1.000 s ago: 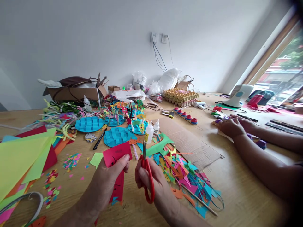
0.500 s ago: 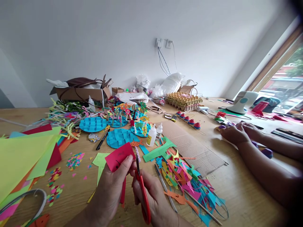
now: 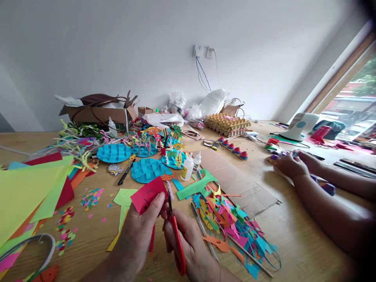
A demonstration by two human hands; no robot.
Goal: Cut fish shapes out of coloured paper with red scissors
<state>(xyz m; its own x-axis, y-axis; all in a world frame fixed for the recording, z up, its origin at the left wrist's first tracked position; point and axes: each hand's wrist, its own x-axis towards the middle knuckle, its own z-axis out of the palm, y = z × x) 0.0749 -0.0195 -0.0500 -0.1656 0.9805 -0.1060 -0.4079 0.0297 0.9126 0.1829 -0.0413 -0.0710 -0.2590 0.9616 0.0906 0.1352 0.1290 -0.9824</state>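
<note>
Between the thumb and fingers of my left hand (image 3: 136,231) is a piece of red paper (image 3: 148,192) with dark pen lines drawn on it. My right hand (image 3: 189,241) grips red-handled scissors (image 3: 178,246), their dark blades pointing up beside the paper's right edge. A narrow red strip hangs below the paper, between my hands. Just beyond lie an orange paper fish (image 3: 169,177) and a blue paper disc (image 3: 149,170) with raised folds. My right fingertips are partly hidden behind the scissor handles.
Colourful paper scraps (image 3: 232,223) and a silver pen-like tool (image 3: 202,227) lie to the right. Two glue bottles (image 3: 188,168) stand ahead, near a cardboard sheet (image 3: 235,180). Paper sheets (image 3: 26,196) pile up at left. Another person's hands (image 3: 293,164) work at far right.
My hands, the red paper and the scissors keep nearly the same pose. The view has shifted slightly. At right, the other person's hands have moved a little.
</note>
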